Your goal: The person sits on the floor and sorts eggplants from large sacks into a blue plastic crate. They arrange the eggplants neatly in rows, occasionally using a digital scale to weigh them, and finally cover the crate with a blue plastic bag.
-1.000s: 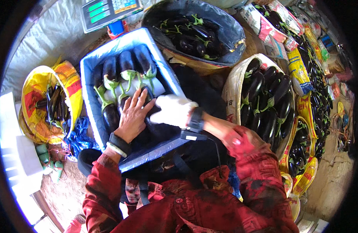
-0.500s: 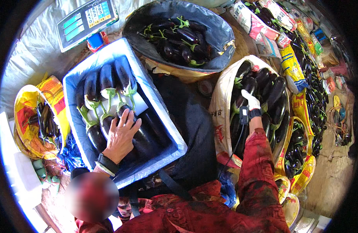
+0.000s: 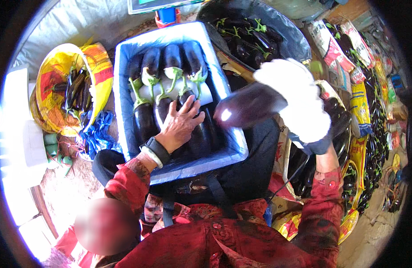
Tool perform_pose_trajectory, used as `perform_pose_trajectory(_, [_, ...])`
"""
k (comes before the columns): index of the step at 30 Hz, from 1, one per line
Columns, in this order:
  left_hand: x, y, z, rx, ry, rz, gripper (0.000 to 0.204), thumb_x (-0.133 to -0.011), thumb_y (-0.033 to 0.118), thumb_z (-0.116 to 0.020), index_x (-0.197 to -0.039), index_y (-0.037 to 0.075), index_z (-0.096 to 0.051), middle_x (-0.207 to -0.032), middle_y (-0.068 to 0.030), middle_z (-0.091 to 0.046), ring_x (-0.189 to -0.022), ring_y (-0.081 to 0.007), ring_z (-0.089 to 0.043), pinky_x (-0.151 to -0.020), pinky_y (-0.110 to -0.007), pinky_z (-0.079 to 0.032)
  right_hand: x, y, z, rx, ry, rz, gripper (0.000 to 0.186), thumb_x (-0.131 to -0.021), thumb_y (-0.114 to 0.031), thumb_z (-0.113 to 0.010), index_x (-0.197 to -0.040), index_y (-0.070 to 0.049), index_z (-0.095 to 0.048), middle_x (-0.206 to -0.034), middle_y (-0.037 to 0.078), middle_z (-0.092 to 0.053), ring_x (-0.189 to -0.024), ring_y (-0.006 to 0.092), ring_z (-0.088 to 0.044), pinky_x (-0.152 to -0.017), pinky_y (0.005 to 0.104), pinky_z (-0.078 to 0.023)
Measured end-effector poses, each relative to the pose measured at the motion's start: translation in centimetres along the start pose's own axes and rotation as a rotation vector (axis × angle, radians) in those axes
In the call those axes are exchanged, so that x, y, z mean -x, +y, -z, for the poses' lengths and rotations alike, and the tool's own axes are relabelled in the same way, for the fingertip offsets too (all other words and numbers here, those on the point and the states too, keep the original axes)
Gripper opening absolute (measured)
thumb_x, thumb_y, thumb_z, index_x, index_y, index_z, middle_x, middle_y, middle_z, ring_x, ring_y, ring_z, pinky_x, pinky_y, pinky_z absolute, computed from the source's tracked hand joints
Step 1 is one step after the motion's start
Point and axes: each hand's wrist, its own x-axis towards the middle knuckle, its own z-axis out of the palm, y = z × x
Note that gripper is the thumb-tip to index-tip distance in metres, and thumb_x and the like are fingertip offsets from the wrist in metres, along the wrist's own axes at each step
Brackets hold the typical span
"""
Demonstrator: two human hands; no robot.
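Note:
A white-gloved right hand, my right hand (image 3: 304,98), is closed round an eggplant (image 3: 250,105) held in the air at the right side of the lined box (image 3: 186,172). Its dark round end points left, over the box's rim; the glove hides the stem end. Inside the box lie two rows of eggplants (image 3: 145,123), with their green stems meeting over a pale strip (image 3: 170,91) in the middle. My bare left hand (image 3: 179,125) rests on the near row, fingers spread over the top of one eggplant.
Beyond the box stand a scale (image 3: 163,5) and a dark-lined tub (image 3: 282,29) of eggplants. On the left is a yellow bag (image 3: 101,67) with slimmer eggplants. An open white sack (image 3: 284,154) holds more at the right, and several filled bags line the far right.
My right hand has risen out of the white sack with an eggplant and moved left toward the box. My left hand stays on the near row. The whole view has shifted.

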Motion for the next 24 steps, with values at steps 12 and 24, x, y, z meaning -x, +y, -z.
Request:
perform_pose_trajectory(12, [0.9,0.1,-0.3,0.061,0.055,0.037,0.053,-0.075,0.011,-0.066,-0.127,0.016,-0.058,-0.146,-0.0111,-0.043,-0.144,-0.0305,-0.028,-0.105,-0.061,-0.033,-9.0,-5.8,-15.6,-0.303,-0.153,-0.088,0.041,-0.09,-0.016,-0.053,-0.13,-0.007,-0.054,-0.117,0.018,-0.063,-0.099,0.0375,-0.065,-0.086,0.0451,-0.052])
perform_pose_trajectory(24, [1.2,0.0,-0.4,0.061,0.102,0.028,0.044,-0.076,0.015,-0.066,-0.119,0.017,-0.059,-0.14,-0.008,-0.047,-0.141,-0.0292,-0.032,-0.101,-0.059,-0.036,-10.3,-8.1,-17.2,0.105,-0.502,-0.128,0.041,-0.085,-0.019,-0.06,-0.125,-0.007,-0.052,-0.1,0.021,-0.061,-0.088,0.0382,-0.065,-0.074,0.0489,-0.053])
